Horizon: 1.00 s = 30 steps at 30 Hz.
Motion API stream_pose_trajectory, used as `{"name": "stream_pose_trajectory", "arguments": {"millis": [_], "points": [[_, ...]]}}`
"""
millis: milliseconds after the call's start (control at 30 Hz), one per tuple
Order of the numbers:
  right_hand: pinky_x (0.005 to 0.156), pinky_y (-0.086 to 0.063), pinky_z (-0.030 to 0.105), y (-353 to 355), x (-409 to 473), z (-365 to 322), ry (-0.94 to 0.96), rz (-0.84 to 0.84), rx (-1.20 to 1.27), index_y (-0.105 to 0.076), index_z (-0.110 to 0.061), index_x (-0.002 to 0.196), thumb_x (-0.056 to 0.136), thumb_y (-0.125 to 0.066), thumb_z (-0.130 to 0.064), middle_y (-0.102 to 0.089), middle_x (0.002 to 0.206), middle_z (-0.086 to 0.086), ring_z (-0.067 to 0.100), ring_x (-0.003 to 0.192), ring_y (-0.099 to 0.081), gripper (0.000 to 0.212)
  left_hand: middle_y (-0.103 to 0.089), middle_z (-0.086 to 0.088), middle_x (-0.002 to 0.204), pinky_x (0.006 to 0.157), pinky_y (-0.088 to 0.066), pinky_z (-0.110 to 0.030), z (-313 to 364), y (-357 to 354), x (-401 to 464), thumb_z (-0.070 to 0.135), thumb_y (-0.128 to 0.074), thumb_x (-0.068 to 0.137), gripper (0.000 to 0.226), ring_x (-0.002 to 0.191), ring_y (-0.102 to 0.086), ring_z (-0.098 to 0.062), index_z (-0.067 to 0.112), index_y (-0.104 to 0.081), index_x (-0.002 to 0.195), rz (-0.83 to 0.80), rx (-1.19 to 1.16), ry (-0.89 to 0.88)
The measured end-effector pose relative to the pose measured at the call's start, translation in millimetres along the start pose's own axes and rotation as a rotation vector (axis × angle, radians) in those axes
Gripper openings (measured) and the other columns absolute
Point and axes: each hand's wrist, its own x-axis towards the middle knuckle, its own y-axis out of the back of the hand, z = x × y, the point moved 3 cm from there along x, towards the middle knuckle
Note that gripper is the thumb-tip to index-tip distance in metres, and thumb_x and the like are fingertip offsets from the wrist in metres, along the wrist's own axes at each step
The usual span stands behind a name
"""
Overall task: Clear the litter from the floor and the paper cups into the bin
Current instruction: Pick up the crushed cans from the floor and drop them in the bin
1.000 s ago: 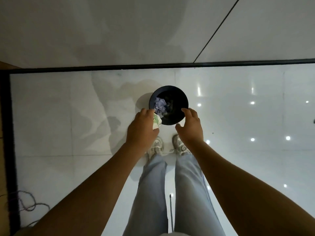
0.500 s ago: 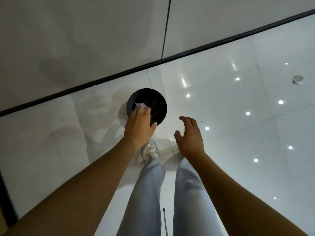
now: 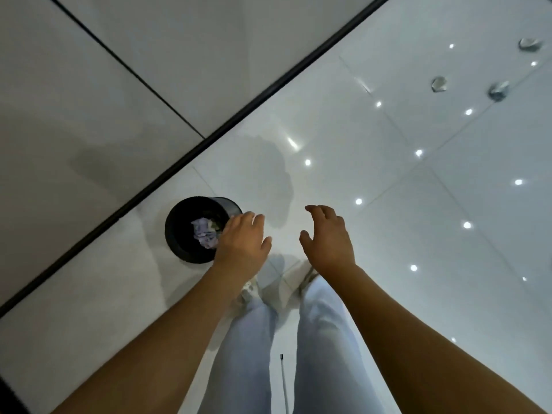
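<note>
A round black bin [image 3: 182,231] stands on the white tiled floor near the dark strip at the wall's foot. Crumpled pale purple paper [image 3: 204,233] lies inside it. My left hand [image 3: 242,242] hovers over the bin's right rim, fingers loose, nothing visible in it. My right hand [image 3: 327,236] hangs open in the air to the right, empty. Three small crumpled pieces of litter lie far off at the upper right: one piece [image 3: 439,83], a second piece [image 3: 498,90] and a third piece [image 3: 529,43].
The wall [image 3: 119,70] with its black base strip [image 3: 239,118] runs diagonally across the upper left. My legs in pale jeans [image 3: 248,348] and white shoes stand just below my hands. Glossy floor tiles [image 3: 418,234] with lamp reflections spread to the right.
The view has swung to the right, so the bin now sits lower left. My left hand has let go of the paper into the bin and drawn back to its right rim.
</note>
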Motion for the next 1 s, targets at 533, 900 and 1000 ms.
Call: {"name": "stream_pose_trajectory", "arguments": {"millis": [533,900,1000], "points": [[0.1,-0.042,0.037,179,67,199,-0.261,0.115,0.156,-0.038,-0.019,0.143,0.092,-0.053,-0.021,-0.039,0.147,0.004,0.026,0.128,-0.041,0.053,-0.048,-0.006,0.136,0.105,-0.031,-0.029,236,64,150,0.034,-0.043,0.097,0.045,0.125,-0.042,-0.021,0.012,-0.043,0.136,-0.014,0.061,-0.196],[0.094,-0.044,0.037,292,176,239,-0.385,0.253,0.248,-0.039,-0.018,0.142,0.092,-0.056,-0.019,-0.041,0.143,0.006,0.028,0.124,-0.043,0.053,-0.053,-0.007,0.13,0.101,-0.036,-0.029,323,147,299,0.034,-0.048,0.095,0.043,0.121,-0.046,-0.022,0.011,-0.047,0.131,-0.008,0.137,-0.317],[0.093,-0.045,0.039,327,213,241,-0.416,0.268,0.284,-0.038,-0.019,0.142,0.092,-0.055,-0.019,-0.04,0.144,0.005,0.028,0.124,-0.042,0.053,-0.052,-0.006,0.13,0.101,-0.035,-0.03,345,179,346,0.033,-0.048,0.095,0.043,0.122,-0.045,-0.023,0.012,-0.046,0.132,-0.003,0.154,-0.349]]}}
